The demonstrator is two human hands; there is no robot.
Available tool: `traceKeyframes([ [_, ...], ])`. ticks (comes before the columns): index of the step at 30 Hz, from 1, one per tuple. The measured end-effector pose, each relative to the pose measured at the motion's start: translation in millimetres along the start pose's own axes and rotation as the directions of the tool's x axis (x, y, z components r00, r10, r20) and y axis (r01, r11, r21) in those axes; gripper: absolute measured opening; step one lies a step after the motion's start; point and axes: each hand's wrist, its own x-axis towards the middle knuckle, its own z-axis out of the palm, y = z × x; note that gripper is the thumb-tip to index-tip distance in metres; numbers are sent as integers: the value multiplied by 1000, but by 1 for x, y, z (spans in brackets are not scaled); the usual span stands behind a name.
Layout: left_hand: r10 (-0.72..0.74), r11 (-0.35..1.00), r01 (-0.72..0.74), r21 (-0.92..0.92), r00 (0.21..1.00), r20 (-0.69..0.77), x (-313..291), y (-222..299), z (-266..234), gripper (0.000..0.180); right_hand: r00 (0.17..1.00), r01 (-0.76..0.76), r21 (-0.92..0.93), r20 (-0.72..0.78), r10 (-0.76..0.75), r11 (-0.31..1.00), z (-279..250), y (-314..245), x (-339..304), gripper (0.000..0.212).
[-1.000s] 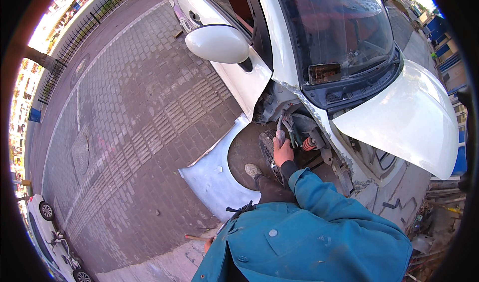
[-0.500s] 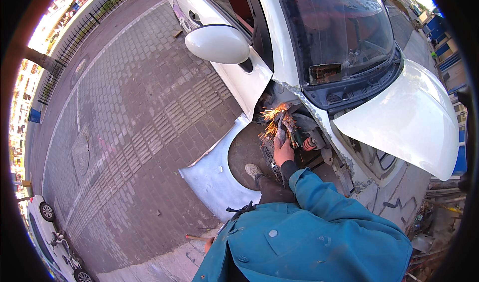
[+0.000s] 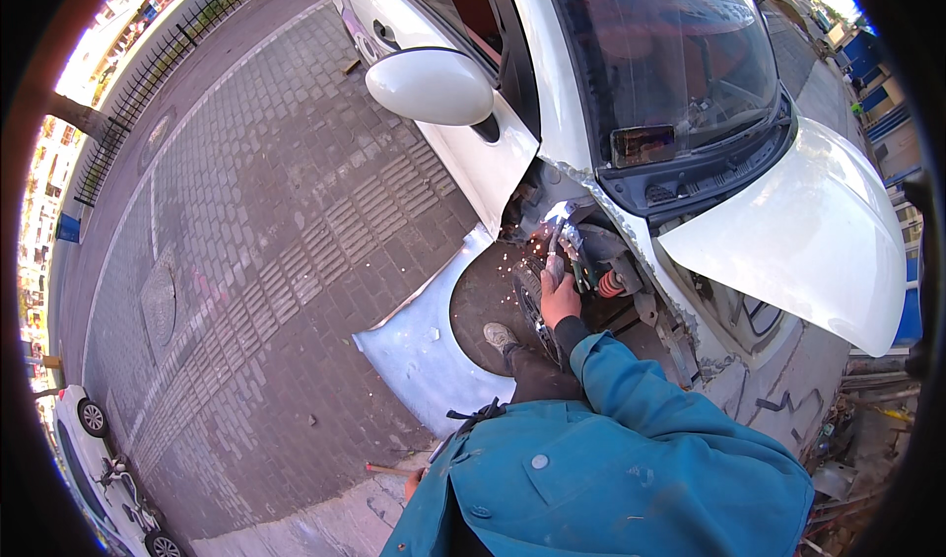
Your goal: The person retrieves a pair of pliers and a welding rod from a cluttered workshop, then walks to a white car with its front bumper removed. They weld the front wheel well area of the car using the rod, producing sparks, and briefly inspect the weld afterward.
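My right hand (image 3: pixel 560 299) is closed around the handle of a torch (image 3: pixel 556 251). Its tip meets metal inside the car's open front wheel area, with a bright bluish-white glow and scattered orange sparks (image 3: pixel 532 245) there. Beside the hand are a dark tire (image 3: pixel 529 291) and a red coil spring (image 3: pixel 611 284). Low at my side, mostly covered by my teal jacket, my left hand (image 3: pixel 412 483) appears curled at the end of a thin brown stick with a reddish tip (image 3: pixel 386 469); the stick's other end is hidden.
The white car (image 3: pixel 522 168) has a large side mirror (image 3: pixel 430 86) and a ragged cut edge below the windshield. A pale curved fender panel (image 3: pixel 419 355) lies on the paving by my shoe (image 3: pixel 500 336). A phone-like device (image 3: pixel 642 146) rests at the windshield base. Scrap (image 3: pixel 838 478) lies at right.
The dense orange spray around the torch tip has given way to a bluish-white glow and fewer, scattered sparks. Both hands have stayed almost in place.
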Motion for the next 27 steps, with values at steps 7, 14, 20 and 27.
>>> traceKeyframes([
  [7, 15, 1000, -15, 25, 1000, -21, 4, -10, 4, 48, 1000, -1, 6, 12, 1, 1000, 0, 3, 0, 71],
  [14, 44, 996, -47, 81, 998, 39, 19, 43, -16, 43, 984, 14, 115, 175, -34, 993, -5, 0, -37, 72],
  [20, 213, 966, -238, 106, 956, 204, 26, 191, -30, 46, 875, 287, 235, 330, -354, 929, -11, -28, -79, 74],
  [27, 417, 902, -423, -81, 810, 413, 26, 330, -21, 56, 679, 446, 157, 583, -447, 881, -29, -62, -121, 80],
])
